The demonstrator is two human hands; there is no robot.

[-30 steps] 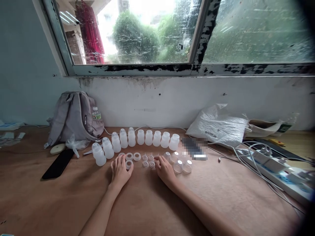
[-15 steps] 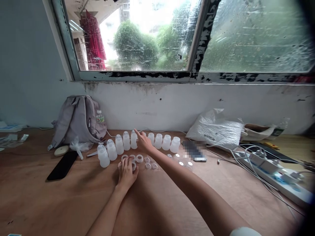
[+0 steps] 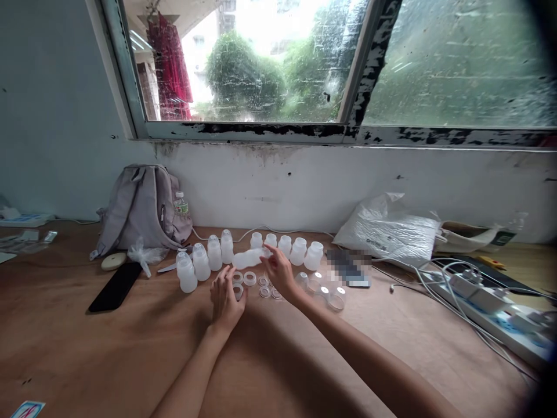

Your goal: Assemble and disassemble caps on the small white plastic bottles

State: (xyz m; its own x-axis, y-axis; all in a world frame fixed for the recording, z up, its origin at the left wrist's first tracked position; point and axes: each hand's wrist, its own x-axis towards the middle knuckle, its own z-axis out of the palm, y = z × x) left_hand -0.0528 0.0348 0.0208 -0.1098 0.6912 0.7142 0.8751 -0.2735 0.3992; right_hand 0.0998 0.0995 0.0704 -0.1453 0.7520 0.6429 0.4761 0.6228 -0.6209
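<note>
My right hand [image 3: 281,270] grips a small frosted baby bottle [image 3: 248,258] by its clear-capped end. The bottle lies nearly level in the air, its base toward the left. My left hand [image 3: 227,299] is beside the white screw rings [image 3: 249,278], fingers bent and thumb apart, close below the bottle's base; one ring shows between thumb and fingers. Several capped bottles [image 3: 201,262] stand in a row to the left. Several uncapped bottles [image 3: 298,251] stand to the right. Clear thin rings [image 3: 264,292] and clear domed caps [image 3: 336,299] lie near my right hand.
A grey backpack [image 3: 139,212] leans at the wall, with a black phone [image 3: 115,287] before it. To the right are another phone [image 3: 359,283], a silvery plastic bag [image 3: 387,223] and a power strip [image 3: 472,302] with tangled cables. A sticker [image 3: 28,409] lies at the lower left.
My right hand has taken a capped bottle from the row, tipped it sideways and brought it nearer and to the right. My left hand stays by the rings. The view has shifted slightly.
</note>
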